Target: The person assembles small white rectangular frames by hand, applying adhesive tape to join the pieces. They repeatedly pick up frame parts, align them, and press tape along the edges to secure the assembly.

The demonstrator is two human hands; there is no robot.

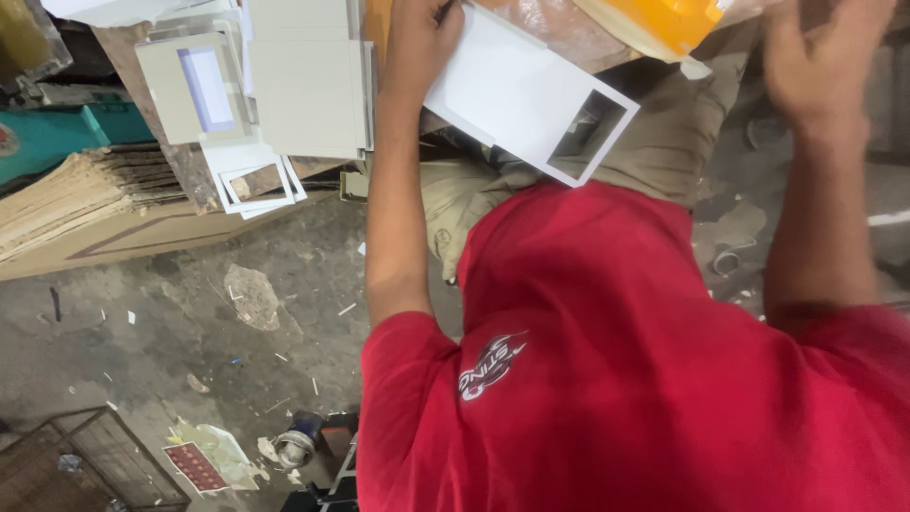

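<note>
My left hand [417, 43] is at the top, closed on the upper corner of a white card sheet [512, 90] with a rectangular window cut out near its lower end. The sheet hangs tilted over my lap and khaki trousers [664, 142]. At the top right my right hand [825, 57] is blurred, fingers spread, with nothing in it. It is just right of an orange object [668, 19] lying on clear plastic wrap. My red shirt [616, 379] fills the lower right.
Stacks of grey boards [308, 85] and white window frames [256, 180] lie on a worn surface to the left. Further left are a pile of brown cardboard [76, 204] and a teal machine [57, 133]. A wire crate [95, 460] stands on the littered concrete floor.
</note>
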